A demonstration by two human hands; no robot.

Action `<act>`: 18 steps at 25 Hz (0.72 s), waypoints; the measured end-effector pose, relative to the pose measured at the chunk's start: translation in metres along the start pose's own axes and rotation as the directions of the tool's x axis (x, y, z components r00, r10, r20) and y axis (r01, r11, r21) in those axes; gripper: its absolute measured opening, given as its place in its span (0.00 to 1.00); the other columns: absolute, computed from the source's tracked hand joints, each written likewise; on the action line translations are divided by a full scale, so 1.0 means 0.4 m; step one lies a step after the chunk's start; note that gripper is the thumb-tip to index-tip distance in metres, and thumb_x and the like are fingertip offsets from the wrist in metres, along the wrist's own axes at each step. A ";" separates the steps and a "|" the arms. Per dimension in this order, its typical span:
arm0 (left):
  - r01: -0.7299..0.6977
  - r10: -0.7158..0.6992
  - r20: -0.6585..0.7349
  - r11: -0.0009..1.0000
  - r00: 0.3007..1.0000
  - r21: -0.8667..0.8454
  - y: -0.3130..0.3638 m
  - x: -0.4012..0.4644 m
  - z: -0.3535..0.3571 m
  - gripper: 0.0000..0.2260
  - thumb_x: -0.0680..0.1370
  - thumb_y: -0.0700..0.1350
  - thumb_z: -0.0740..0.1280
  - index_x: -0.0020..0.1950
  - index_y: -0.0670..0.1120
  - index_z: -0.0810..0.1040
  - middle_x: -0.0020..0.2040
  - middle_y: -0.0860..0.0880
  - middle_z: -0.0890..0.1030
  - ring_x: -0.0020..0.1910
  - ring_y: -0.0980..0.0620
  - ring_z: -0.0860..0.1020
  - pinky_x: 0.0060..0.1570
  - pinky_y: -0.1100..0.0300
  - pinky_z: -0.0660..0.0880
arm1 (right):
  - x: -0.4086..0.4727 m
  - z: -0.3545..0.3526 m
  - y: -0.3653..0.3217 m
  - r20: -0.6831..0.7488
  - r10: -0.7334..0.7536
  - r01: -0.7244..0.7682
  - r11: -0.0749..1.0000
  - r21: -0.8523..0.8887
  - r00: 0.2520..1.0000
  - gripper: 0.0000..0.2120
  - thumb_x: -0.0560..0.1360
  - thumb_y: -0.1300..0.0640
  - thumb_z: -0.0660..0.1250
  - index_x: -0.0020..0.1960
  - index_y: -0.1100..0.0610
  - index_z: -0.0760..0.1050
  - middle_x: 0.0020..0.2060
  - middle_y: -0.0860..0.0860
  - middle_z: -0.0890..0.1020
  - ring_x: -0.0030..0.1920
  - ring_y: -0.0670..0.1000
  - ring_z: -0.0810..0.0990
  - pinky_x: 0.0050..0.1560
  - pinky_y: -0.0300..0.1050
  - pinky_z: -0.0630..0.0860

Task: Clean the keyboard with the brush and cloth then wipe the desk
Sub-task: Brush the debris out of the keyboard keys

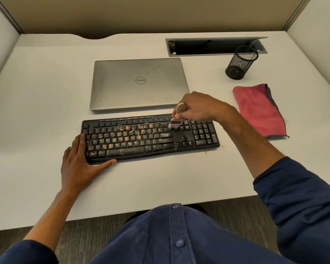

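A dark blue buttoned shirt (171, 242) fills the near edge, both sleeved arms reaching over the white worktop (160, 183). The left hand (78, 161) lies flat, fingers straight, bracing the left end of the black keyboard (151, 137), whose long axis runs left to right. The right hand (198, 108) pinches the wooden brush (176, 119), bristles touching keys just left of the number pad; orange crumbs lie to the brush's left, so sweeping should probably head that way. The red cloth (259, 109) lies nearest the right hand. The closed laptop (139, 83) reads "Dell", upside down; key legends are too blurred to read reliably.
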State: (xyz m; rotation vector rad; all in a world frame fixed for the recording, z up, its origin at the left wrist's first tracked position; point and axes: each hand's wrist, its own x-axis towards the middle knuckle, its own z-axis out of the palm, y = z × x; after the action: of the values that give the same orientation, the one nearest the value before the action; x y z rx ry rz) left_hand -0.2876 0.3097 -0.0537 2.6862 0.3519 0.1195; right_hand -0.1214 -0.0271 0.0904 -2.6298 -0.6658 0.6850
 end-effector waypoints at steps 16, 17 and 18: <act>-0.008 0.008 0.001 1.000 1.000 -0.001 -0.001 0.001 0.001 0.56 0.61 0.79 0.63 0.80 0.47 0.55 0.78 0.48 0.62 0.71 0.40 0.66 0.71 0.42 0.66 | -0.072 0.045 0.082 -0.194 0.300 -0.275 0.950 0.149 0.934 0.10 0.73 0.58 0.63 0.39 0.55 0.82 0.29 0.46 0.84 0.37 0.46 0.83 0.43 0.44 0.77; -0.005 0.005 -0.003 1.000 1.000 -0.001 -0.001 0.001 0.001 0.56 0.61 0.79 0.63 0.80 0.47 0.54 0.78 0.48 0.62 0.71 0.40 0.66 0.71 0.41 0.66 | -0.076 0.048 0.079 -0.190 0.295 -0.269 0.952 0.148 0.936 0.10 0.73 0.57 0.63 0.39 0.56 0.82 0.30 0.46 0.85 0.37 0.47 0.83 0.41 0.44 0.76; -0.002 0.002 -0.003 1.000 1.000 -0.001 -0.001 0.000 0.000 0.56 0.61 0.79 0.63 0.80 0.47 0.54 0.78 0.48 0.62 0.71 0.40 0.66 0.71 0.41 0.66 | -0.077 0.053 0.074 -0.220 0.287 -0.257 0.954 0.155 0.932 0.10 0.73 0.57 0.64 0.38 0.55 0.82 0.31 0.46 0.85 0.37 0.47 0.83 0.40 0.43 0.75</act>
State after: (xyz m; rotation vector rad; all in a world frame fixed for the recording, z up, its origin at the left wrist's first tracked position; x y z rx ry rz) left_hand -0.2877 0.3102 -0.0540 2.6862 0.3496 0.1250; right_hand -0.1460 -0.0634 0.0712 -2.6544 -0.1822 0.4500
